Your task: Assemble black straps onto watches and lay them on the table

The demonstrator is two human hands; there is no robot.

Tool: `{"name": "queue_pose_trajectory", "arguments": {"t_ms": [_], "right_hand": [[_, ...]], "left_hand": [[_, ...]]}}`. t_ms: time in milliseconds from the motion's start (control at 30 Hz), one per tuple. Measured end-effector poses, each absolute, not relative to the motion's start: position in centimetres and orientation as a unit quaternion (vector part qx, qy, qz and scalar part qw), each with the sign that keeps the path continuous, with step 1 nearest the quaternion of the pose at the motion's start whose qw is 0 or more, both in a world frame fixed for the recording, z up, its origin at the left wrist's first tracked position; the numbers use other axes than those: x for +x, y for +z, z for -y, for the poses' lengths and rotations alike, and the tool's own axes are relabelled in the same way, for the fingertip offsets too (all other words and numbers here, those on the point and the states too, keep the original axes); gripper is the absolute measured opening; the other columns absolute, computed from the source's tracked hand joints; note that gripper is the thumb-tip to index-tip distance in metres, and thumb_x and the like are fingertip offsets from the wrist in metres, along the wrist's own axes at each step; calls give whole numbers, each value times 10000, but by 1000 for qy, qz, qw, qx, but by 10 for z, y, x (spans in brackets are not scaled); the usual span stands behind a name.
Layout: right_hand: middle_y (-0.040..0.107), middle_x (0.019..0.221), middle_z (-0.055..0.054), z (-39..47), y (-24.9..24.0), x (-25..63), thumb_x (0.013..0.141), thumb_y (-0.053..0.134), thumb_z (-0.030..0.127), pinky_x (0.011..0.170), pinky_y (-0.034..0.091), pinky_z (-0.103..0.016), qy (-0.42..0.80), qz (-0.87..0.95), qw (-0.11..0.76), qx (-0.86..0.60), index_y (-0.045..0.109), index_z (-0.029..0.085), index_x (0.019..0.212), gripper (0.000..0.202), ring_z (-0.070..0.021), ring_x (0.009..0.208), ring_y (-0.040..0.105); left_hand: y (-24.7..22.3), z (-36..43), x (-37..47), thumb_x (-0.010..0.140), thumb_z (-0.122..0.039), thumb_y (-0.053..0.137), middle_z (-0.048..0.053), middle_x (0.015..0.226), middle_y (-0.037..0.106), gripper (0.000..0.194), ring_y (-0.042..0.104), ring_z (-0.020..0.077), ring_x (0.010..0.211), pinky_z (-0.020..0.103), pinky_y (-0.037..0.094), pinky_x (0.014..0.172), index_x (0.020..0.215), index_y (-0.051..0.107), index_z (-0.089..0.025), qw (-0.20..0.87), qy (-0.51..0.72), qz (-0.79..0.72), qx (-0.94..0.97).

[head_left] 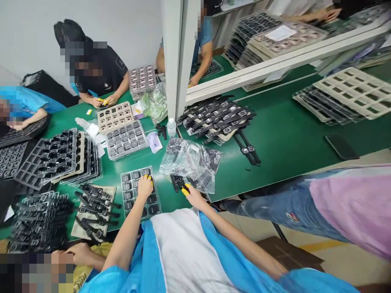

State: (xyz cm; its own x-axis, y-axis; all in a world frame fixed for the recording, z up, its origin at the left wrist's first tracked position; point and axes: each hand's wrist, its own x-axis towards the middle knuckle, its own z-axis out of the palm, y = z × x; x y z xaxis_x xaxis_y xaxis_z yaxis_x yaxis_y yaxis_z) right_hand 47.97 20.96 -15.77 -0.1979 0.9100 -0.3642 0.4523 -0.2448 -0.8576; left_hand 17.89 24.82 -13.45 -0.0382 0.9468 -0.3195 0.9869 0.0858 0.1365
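Observation:
My left hand, with yellow covers on its fingertips, is over a clear plastic tray of dark square watch bodies. Its fingers are bent together, and what they grip, if anything, is hidden. To the right, my right hand also has yellow fingertip covers. Its fingers pinch at a row of black watch straps, apparently closed on a strap. Those straps lie partly under a crumpled clear plastic bag that holds more dark pieces.
Behind are a watch-body tray, a beige tray and a small bottle. Watches with straps are piled right of a white post. Stacked trays stand left. Co-workers sit around; a person in jeans stands right.

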Motion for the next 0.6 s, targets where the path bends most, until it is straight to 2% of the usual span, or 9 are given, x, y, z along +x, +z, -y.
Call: {"name": "queue_pose_trajectory", "arguments": {"t_ms": [67,167,333,500,600], "right_hand": [[677,1223,-166,-221,-150,472,905,550,225,1045,481,-487,531,565,218,-593,656,159,1253,369,-297,1159,624],[674,1200,-130,-245,-139,463,935,599,222,1042,495,-451,555,547,228,-583,656,169,1244,319,-254,1118,628],[647,1258,-96,-272,-126,485,992,661,394,934,576,-449,597,506,263,-564,636,160,1272,365,-250,1083,654],[655,1250,-91,-271,-119,537,1005,653,397,884,607,-417,641,464,293,-537,641,159,1270,356,-239,1049,673],[668,1188,-88,-274,-121,581,1007,654,390,824,615,-382,656,424,308,-544,639,153,1252,341,-203,972,682]], "left_hand": [[-133,-255,180,1014,-215,414,198,1307,631,384,507,317,1215,426,415,1025,1288,650,-85,148,-56,-714,682],[-131,-266,178,1019,-260,389,220,1371,596,423,509,353,1234,473,446,1019,1306,638,-72,125,-44,-705,697],[-153,-276,169,978,-269,405,274,1391,579,463,548,382,1246,522,438,1097,1263,659,-6,90,-3,-674,733],[-179,-251,148,952,-366,371,272,1327,617,526,568,388,1293,540,446,1127,1234,665,-33,90,95,-671,730],[-179,-219,134,889,-433,430,227,1242,658,497,572,394,1311,548,438,1152,1165,689,-110,125,141,-708,680]]}}
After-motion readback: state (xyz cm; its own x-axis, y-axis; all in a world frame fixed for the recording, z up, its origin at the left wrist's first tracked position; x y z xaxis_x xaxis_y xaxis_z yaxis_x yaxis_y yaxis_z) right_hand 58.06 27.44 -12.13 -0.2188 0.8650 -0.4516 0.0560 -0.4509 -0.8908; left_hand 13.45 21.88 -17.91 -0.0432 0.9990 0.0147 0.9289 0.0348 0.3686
